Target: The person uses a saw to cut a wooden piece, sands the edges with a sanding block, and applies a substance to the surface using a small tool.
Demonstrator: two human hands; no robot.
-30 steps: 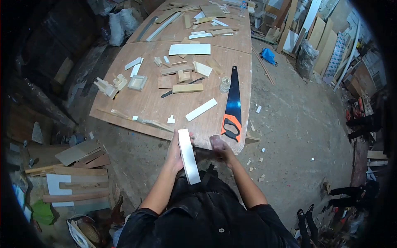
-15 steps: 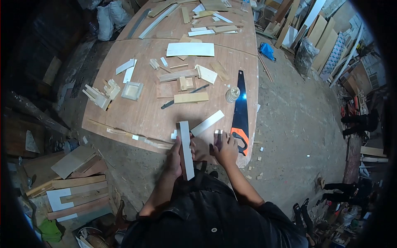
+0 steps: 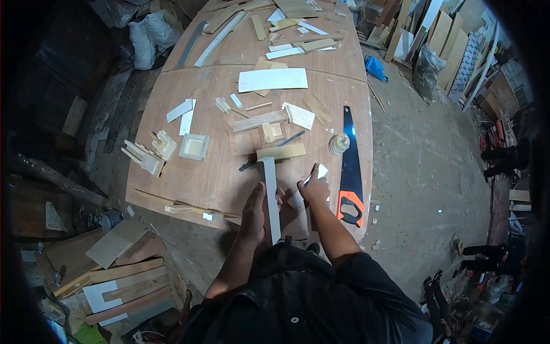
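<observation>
My left hand (image 3: 252, 217) is closed around a long white-faced wood strip (image 3: 272, 200), thumb on its left side and fingertips showing on its right. The strip stands nearly lengthwise in front of my body, its far end near a short pale wood block (image 3: 282, 151). My right hand (image 3: 314, 189) is closed over a shorter white strip (image 3: 323, 171) at the table's near edge; one end shows beyond the fingers. To its right lie a handsaw (image 3: 351, 166) with an orange-and-black handle and a clear round container (image 3: 338, 144).
Wood offcuts, a white board (image 3: 272, 79) and a small square box (image 3: 195, 147) lie on the wooden table (image 3: 189, 183). Boards are piled on the floor at left (image 3: 123, 243). Legs of other people (image 3: 487, 258) show at far right.
My right hand has moved onto the shorter strip and closed on it; the small dark cylinder beside it is out of sight. The view has shifted, with the table lower and further right.
</observation>
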